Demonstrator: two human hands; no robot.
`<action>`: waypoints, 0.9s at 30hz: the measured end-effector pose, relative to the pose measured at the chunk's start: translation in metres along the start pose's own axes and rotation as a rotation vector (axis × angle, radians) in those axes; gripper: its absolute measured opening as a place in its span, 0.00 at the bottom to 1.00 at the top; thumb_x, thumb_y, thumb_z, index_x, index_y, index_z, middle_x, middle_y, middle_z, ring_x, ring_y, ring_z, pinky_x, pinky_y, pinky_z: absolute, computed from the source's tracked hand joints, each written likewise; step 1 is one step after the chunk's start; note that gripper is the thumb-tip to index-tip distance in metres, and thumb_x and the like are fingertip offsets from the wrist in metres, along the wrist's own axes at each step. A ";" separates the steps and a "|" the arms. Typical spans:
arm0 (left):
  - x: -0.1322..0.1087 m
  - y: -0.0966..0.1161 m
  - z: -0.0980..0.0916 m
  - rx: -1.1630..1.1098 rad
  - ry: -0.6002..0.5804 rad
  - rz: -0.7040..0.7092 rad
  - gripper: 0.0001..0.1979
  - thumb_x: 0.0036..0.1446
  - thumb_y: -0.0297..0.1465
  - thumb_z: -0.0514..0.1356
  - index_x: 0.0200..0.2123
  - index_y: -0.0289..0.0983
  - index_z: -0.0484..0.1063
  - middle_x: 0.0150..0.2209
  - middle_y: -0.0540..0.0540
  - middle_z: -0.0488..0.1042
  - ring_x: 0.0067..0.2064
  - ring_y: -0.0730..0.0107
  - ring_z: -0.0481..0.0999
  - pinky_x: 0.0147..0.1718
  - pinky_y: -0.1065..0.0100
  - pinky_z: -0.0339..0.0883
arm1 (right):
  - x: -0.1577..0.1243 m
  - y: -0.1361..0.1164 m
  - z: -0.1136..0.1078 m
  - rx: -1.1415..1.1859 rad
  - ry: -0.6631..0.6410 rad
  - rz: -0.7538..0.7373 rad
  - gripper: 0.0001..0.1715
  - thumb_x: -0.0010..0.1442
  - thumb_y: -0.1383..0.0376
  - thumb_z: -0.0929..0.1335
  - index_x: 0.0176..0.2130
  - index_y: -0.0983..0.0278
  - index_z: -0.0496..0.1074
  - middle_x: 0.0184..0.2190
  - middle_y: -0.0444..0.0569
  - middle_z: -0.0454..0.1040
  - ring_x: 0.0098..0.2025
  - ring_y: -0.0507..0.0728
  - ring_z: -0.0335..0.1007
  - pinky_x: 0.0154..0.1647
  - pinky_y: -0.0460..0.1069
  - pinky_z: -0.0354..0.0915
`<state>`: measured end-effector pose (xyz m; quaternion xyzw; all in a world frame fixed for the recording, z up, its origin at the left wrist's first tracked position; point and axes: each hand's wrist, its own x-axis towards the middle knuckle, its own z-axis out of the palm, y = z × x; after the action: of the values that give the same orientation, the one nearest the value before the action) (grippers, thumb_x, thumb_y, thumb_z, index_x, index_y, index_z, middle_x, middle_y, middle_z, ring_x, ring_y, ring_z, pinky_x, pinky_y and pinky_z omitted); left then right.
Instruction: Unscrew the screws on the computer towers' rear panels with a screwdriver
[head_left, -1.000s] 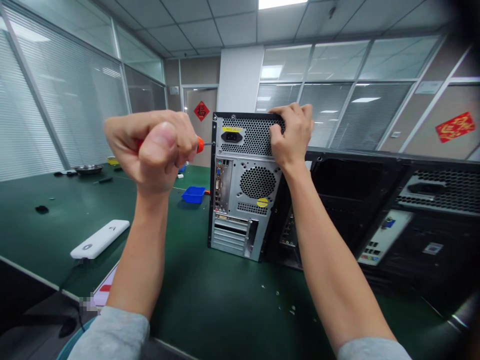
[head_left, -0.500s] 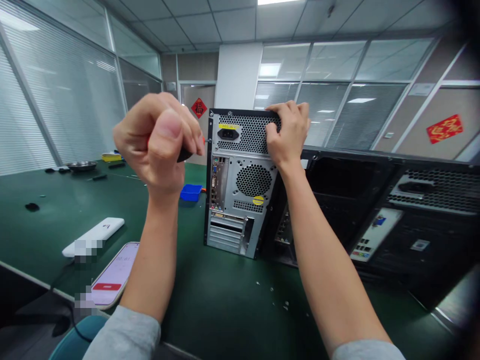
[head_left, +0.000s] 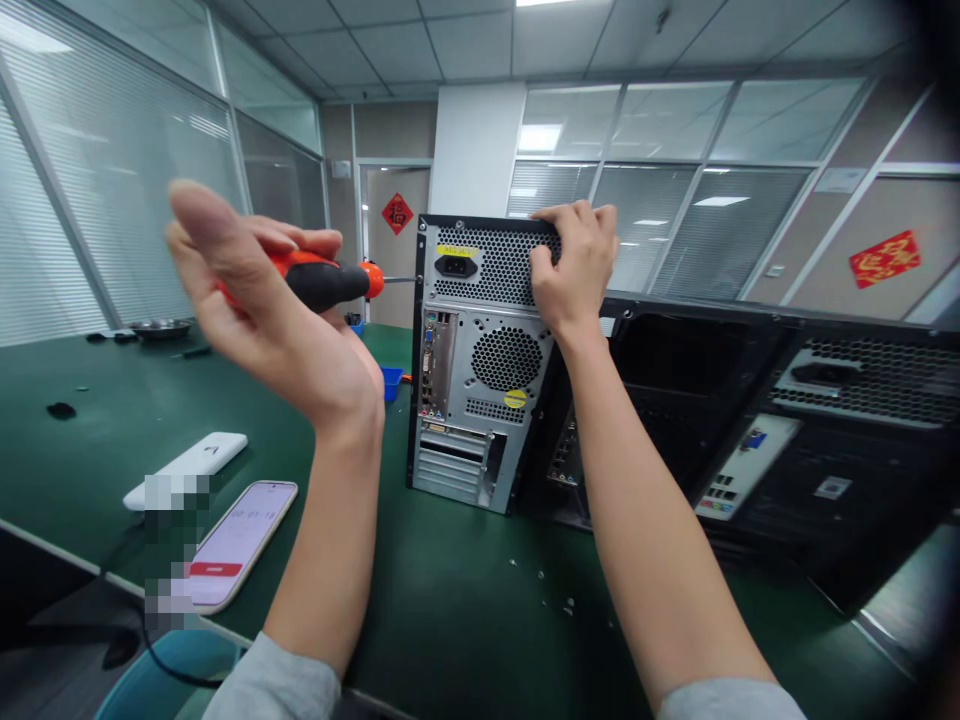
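An upright computer case (head_left: 480, 370) stands on the green table with its rear panel facing me. My right hand (head_left: 571, 265) grips the top right corner of that case over the power supply grille. My left hand (head_left: 255, 300) holds an orange and black screwdriver (head_left: 330, 281) loosely, fingers partly uncurled around the handle. The screwdriver's shaft points right, with its tip at the top left edge of the rear panel.
A second black case (head_left: 787, 430) lies open on its side to the right. A phone (head_left: 240, 540) and a white bar-shaped device (head_left: 187, 468) lie at the near left table edge. A blue bin (head_left: 390, 382) sits behind my left wrist. Small screws (head_left: 540, 578) dot the mat.
My left hand has rolled from a tight fist on the handle to a looser grip with fingers extended, exposing the screwdriver. The right hand has stayed on the case top.
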<state>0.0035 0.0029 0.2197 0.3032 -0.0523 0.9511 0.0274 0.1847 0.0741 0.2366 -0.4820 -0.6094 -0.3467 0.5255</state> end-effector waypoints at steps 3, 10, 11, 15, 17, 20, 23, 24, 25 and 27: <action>-0.002 0.002 0.007 -0.063 0.041 0.052 0.12 0.63 0.34 0.52 0.26 0.38 0.59 0.21 0.57 0.54 0.22 0.82 0.67 0.29 0.73 0.64 | 0.000 0.000 0.000 0.005 -0.005 -0.005 0.18 0.51 0.68 0.60 0.42 0.58 0.68 0.42 0.51 0.69 0.50 0.64 0.59 0.50 0.65 0.59; -0.006 -0.004 0.018 -0.080 0.125 0.091 0.18 0.62 0.30 0.49 0.18 0.41 0.54 0.15 0.58 0.50 0.15 0.78 0.55 0.17 0.70 0.56 | 0.000 0.003 0.003 0.017 0.023 -0.016 0.18 0.51 0.68 0.60 0.42 0.57 0.68 0.42 0.50 0.69 0.50 0.64 0.59 0.50 0.66 0.59; -0.006 -0.005 0.017 -0.083 0.115 0.079 0.19 0.61 0.30 0.49 0.17 0.41 0.54 0.15 0.57 0.49 0.15 0.78 0.55 0.16 0.69 0.54 | 0.000 0.003 0.003 0.016 0.022 -0.018 0.18 0.51 0.68 0.60 0.42 0.57 0.68 0.41 0.50 0.69 0.50 0.64 0.59 0.50 0.66 0.59; -0.006 -0.006 0.014 -0.093 0.048 0.063 0.19 0.60 0.28 0.49 0.16 0.41 0.55 0.14 0.56 0.50 0.14 0.76 0.55 0.16 0.68 0.51 | 0.001 0.003 0.002 0.011 0.010 -0.018 0.18 0.51 0.68 0.60 0.42 0.57 0.68 0.42 0.51 0.69 0.50 0.64 0.59 0.49 0.66 0.59; -0.006 -0.005 0.015 -0.089 0.028 0.070 0.20 0.59 0.27 0.48 0.15 0.41 0.55 0.13 0.56 0.50 0.14 0.75 0.55 0.16 0.67 0.51 | 0.001 0.003 0.002 0.017 0.007 -0.014 0.18 0.51 0.68 0.60 0.42 0.57 0.68 0.42 0.51 0.69 0.50 0.64 0.59 0.50 0.66 0.59; -0.007 -0.003 0.017 -0.083 0.025 0.075 0.20 0.58 0.27 0.48 0.14 0.41 0.54 0.12 0.56 0.50 0.13 0.75 0.55 0.16 0.67 0.50 | 0.001 0.003 0.002 0.026 0.009 -0.009 0.18 0.50 0.68 0.60 0.42 0.57 0.68 0.42 0.50 0.69 0.50 0.64 0.59 0.50 0.66 0.58; -0.007 -0.003 0.016 -0.057 -0.010 0.083 0.20 0.60 0.30 0.49 0.15 0.40 0.52 0.13 0.56 0.49 0.14 0.77 0.55 0.16 0.68 0.51 | 0.001 0.002 0.002 0.029 0.010 -0.011 0.18 0.51 0.68 0.60 0.41 0.57 0.69 0.42 0.50 0.70 0.50 0.64 0.59 0.50 0.65 0.59; -0.007 -0.004 0.015 -0.046 -0.026 0.083 0.21 0.61 0.31 0.49 0.15 0.40 0.51 0.13 0.56 0.49 0.14 0.78 0.55 0.16 0.68 0.51 | 0.001 0.002 0.002 0.029 0.011 -0.012 0.18 0.51 0.68 0.60 0.41 0.57 0.69 0.42 0.50 0.70 0.50 0.64 0.59 0.50 0.65 0.59; -0.007 -0.004 0.013 -0.042 -0.034 0.083 0.21 0.62 0.31 0.49 0.16 0.40 0.51 0.14 0.56 0.49 0.14 0.79 0.55 0.16 0.69 0.51 | 0.001 0.002 0.002 0.029 0.014 -0.011 0.18 0.51 0.68 0.60 0.41 0.57 0.69 0.42 0.50 0.70 0.50 0.64 0.59 0.50 0.65 0.59; -0.006 -0.007 0.010 -0.061 -0.033 0.089 0.21 0.64 0.33 0.49 0.17 0.39 0.50 0.15 0.56 0.50 0.15 0.79 0.55 0.16 0.69 0.52 | 0.001 0.002 0.002 0.026 0.017 -0.011 0.18 0.51 0.68 0.60 0.42 0.57 0.69 0.42 0.50 0.70 0.50 0.64 0.59 0.49 0.65 0.59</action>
<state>0.0149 0.0083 0.2253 0.3150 -0.0951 0.9443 -0.0066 0.1858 0.0767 0.2370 -0.4688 -0.6122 -0.3457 0.5348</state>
